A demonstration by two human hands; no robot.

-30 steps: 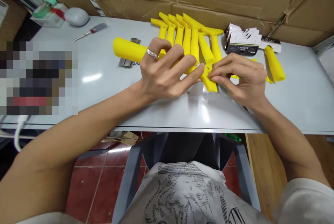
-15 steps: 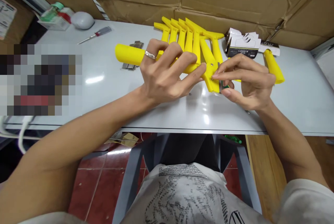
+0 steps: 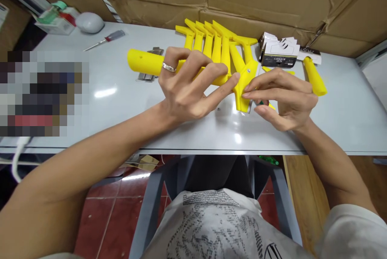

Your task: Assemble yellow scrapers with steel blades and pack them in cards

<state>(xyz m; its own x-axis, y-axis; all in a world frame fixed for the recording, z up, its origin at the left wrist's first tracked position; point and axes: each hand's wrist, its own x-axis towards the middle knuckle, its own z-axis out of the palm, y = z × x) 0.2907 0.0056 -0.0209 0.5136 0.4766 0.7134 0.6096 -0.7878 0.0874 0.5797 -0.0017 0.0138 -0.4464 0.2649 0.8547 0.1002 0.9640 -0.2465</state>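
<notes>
A yellow plastic scraper [image 3: 144, 62] lies crosswise in front of me, its wide head [image 3: 248, 77] to the right with a small screw in it. My left hand [image 3: 190, 83] wraps round the handle from above, with a forefinger stretched to the neck. At the head's right edge, the bent fingertips of my right hand [image 3: 282, 100] grip the scraper, near a thin metal or clear edge. The right thumb sits lower, apart from the head. A small green and dark red bit [image 3: 262, 102] shows between thumb and fingers; I cannot make out what it is.
Several yellow scrapers [image 3: 216, 43] lean in a row at the back. Black-and-white packaging cards [image 3: 279, 49] stand right of them, near another yellow handle [image 3: 316, 77]. Flat metal pieces [image 3: 148, 77] lie left. A screwdriver [image 3: 109, 38] and a white mouse [image 3: 89, 22] lie farther left.
The scraper's head has turned slightly, its lower end now nearer me and its upper end farther up. My right fingertips stay at its edge. The view has shifted a little.
</notes>
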